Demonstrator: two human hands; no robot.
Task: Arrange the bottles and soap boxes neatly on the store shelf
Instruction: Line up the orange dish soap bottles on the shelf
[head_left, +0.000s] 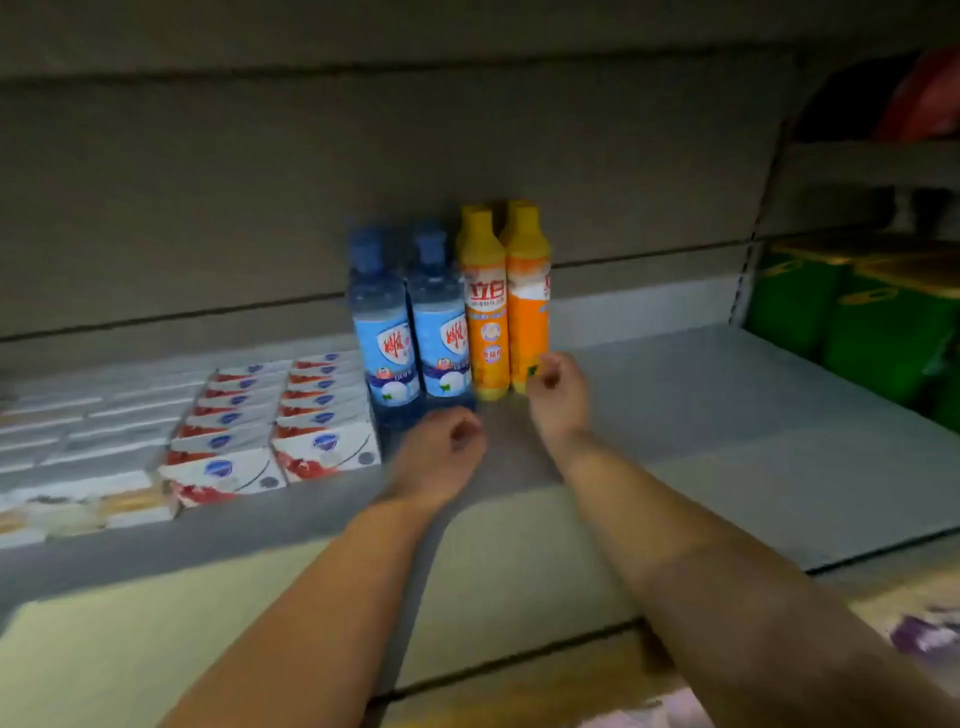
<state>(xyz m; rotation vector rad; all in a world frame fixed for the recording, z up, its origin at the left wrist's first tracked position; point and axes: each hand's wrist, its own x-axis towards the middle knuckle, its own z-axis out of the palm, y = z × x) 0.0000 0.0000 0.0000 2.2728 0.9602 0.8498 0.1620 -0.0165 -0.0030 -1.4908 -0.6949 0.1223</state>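
Because both hands sit curled so close to the bottle bases, the main risk is a knock. The left grip (441, 457) is closed into a fist, holds nothing and hovers just in front of the blue bottles (387, 338). At its 2 o'clock the right grip (558, 389) is likewise curled and seems empty, close against the foot of the orange bottles (485, 312). These bottles are tall and narrow, upright and packed side by side on the shelf (727, 415). A careless nudge low down could, I judge, tip one into its neighbour and topple the row. A sweep toward 9 o'clock could also scuff the soap boxes (322, 447) lying in tidy rows just beside the blue bottles. Motion blur hides whether the right fingers actually touch an orange bottle. More orange bottles stand behind the front pair, mostly hidden, with only their caps showing. At far 9 o'clock the pale boxes (78, 436) smear into blur and are cut off by the edge. At 3 o'clock the green packs (872, 332) are too dim to read.
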